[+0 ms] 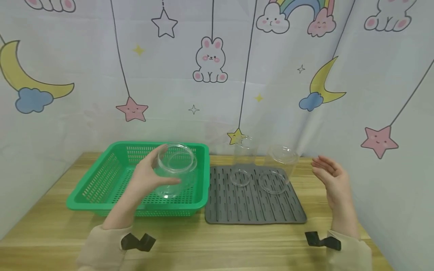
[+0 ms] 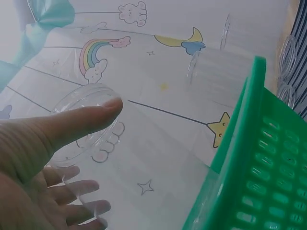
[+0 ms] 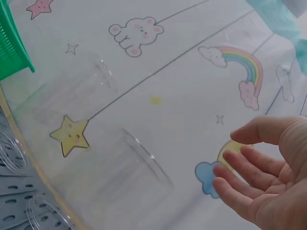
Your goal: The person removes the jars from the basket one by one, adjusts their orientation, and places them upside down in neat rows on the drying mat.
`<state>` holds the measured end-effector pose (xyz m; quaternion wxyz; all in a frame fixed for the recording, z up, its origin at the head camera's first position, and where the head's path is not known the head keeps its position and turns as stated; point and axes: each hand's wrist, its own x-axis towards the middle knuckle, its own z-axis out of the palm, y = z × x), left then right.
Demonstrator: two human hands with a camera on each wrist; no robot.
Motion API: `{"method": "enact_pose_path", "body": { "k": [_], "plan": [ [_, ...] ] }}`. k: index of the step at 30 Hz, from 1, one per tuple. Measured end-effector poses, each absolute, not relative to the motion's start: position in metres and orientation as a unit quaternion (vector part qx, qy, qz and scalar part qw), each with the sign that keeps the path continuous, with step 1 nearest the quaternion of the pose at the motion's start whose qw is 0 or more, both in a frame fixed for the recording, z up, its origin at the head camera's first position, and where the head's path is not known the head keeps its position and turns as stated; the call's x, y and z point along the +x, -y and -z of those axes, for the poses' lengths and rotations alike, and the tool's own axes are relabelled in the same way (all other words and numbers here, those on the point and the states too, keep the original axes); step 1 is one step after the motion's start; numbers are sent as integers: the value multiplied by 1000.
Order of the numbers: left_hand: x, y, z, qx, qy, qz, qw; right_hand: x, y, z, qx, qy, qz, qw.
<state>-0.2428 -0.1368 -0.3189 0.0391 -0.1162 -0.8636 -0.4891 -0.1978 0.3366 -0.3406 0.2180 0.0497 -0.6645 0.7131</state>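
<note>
So the green basket (image 1: 91,206) is leftmost on the tabletop (image 1: 237,244), and over it the left hand (image 1: 147,173) has its grip round a clear jar (image 1: 176,171). Carrying step, I'd say; next move probably calls for a light, steady hold. Then two clear containers (image 1: 281,169) on the grey mat (image 1: 254,217), and the right hand (image 1: 333,182), grip narrow, nothing in it.

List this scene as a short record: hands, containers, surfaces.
left hand: holds a clear jar
held jar's place: in or just over the green basket; cannot tell which
right hand: holds nothing
grey mat: bears a narrower jar and a wider jar, both upright
surface: wooden table
backdrop: white cloth with cartoon prints
</note>
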Motion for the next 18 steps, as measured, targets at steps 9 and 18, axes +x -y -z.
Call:
{"method": "enact_pose_path", "body": {
  "k": [9, 18],
  "plan": [
    [-235, 112, 310, -122, 884, 433, 129, -194, -311, 327, 83, 676, -697, 223],
    [-235, 81, 317, -192, 855, 412, 249, -196, -281, 323, 90, 727, -654, 190]
  ]
}}
